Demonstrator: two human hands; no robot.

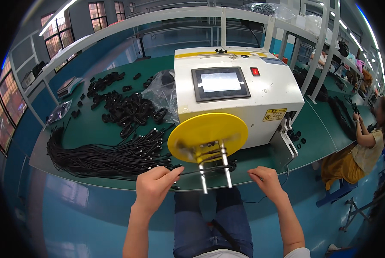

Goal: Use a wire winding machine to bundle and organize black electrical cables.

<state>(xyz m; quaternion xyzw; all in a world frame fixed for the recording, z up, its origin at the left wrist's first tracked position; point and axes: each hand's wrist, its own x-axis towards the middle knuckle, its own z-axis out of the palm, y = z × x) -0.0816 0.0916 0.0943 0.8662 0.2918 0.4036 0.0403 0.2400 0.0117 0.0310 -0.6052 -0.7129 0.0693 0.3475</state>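
Observation:
My left hand [154, 185] is closed in a pinch on a black cable [190, 172] at the table's front edge. That cable runs rightward to two metal posts [225, 163] sticking out of a yellow disc [207, 129], and some of it curls around the right post. The disc's lower part looks smeared by motion. It sits on the front of a white winding machine [244, 103]. To the right of the posts, my right hand [266, 179] has thumb and fingers pressed together; what they hold, if anything, is too small to tell.
A bundle of loose black cables [102, 155] lies left on the green table [85, 124]. Behind it are several coiled black cables [128, 107] and a clear plastic bag [161, 92]. A metal bracket [285, 144] stands at the machine's right. Another person [364, 150] sits far right.

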